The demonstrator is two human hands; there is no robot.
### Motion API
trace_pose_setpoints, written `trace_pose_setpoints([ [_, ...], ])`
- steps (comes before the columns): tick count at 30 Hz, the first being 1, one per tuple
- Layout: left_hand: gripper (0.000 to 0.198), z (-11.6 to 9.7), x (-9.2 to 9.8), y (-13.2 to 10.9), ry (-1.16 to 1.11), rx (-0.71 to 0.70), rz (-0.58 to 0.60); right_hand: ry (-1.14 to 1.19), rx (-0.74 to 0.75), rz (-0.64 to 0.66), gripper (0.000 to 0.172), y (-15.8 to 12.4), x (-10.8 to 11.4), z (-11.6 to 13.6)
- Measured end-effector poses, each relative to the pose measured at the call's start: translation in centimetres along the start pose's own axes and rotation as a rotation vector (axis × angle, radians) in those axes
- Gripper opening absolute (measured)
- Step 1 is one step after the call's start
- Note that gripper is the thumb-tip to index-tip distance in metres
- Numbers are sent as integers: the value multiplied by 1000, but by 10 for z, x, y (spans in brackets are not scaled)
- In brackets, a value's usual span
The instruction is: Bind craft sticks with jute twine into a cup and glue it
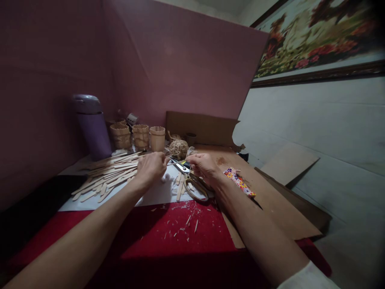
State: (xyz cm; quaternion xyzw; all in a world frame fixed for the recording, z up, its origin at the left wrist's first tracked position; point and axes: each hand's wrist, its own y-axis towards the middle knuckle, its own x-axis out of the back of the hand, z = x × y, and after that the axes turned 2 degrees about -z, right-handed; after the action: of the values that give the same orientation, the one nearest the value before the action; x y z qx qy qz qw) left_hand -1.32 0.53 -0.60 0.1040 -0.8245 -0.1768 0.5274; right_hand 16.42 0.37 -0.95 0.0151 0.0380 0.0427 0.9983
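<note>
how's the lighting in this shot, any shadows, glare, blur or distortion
In the head view: dim, uneven light, darkest along the left side and in the top-right corner; a dark shadow on the red tablecloth beside the left forearm; bright reflections on the scissors blades; the purple flask looks soft-edged and tilted, probably from wide-angle distortion.

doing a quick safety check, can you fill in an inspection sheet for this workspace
Surface: red cloth, partly covered by a white sheet and cardboard.
Job's things: scissors near the middle; twine ball behind; wooden sticks piled left; cups at the back.
Clutter: wood shavings scattered on the cloth; floral-patterned item on the cardboard.
Hands: left hand and right hand closed, apparently pinching a thin strand between them.
Cables: nothing seen.
Surroundings: purple flask left, pink panel behind, framed picture upper right.
</note>
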Motion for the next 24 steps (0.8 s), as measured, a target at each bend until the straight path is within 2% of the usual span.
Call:
trace_pose_setpoints([
  [2, 19, -1, 5, -2, 153, -57, -135, -25, -7, -16, 20, 1, 0, -1],
  [3, 20, -1, 6, -2, 154, -92, -186, -34, -13, -20, 20, 1, -1, -1],
  [5, 21, -3, 4, -1, -7, -138, -225, -46, -19, -14, 19, 0, -2, -2],
  [6, 20, -5, 2, -1, -146, -137, -198, -50, -19, -3, 18, 0, -3, -2],
  [8, 17, -10, -4, -2, -447, -81, -43, -57, -7, 14, 12, -1, -5, -3],
  [10, 14, -15, -8, -5, -692, 28, 190, -66, 11, 27, 8, -2, -6, -5],
  [12, 13, -19, -10, -9, -868, 135, 394, -87, 30, 35, 9, -2, -7, -7],
  [13, 12, -19, -11, -10, -917, 165, 444, -106, 41, 37, 10, -2, -8, -8],
  [15, 8, -17, -12, -9, -905, 156, 414, -159, 75, 46, 11, -1, -8, -9],
  [17, 3, -12, -13, -6, -780, 83, 269, -238, 137, 24, 10, 1, -8, -10],
  [20, 11, -10, -12, -3, -683, 42, 48, -365, 236, -47, 7, 3, -8, -11],
  [21, 12, -11, -11, -3, -723, 71, 37, -377, 252, -59, 7, 3, -8, -11],
  [22, 13, -13, -9, -4, -792, 118, 77, -368, 259, -59, 7, 3, -9, -10],
  [24, 12, -18, -5, -6, -948, 220, 259, -305, 250, -39, 8, 1, -9, -9],
])
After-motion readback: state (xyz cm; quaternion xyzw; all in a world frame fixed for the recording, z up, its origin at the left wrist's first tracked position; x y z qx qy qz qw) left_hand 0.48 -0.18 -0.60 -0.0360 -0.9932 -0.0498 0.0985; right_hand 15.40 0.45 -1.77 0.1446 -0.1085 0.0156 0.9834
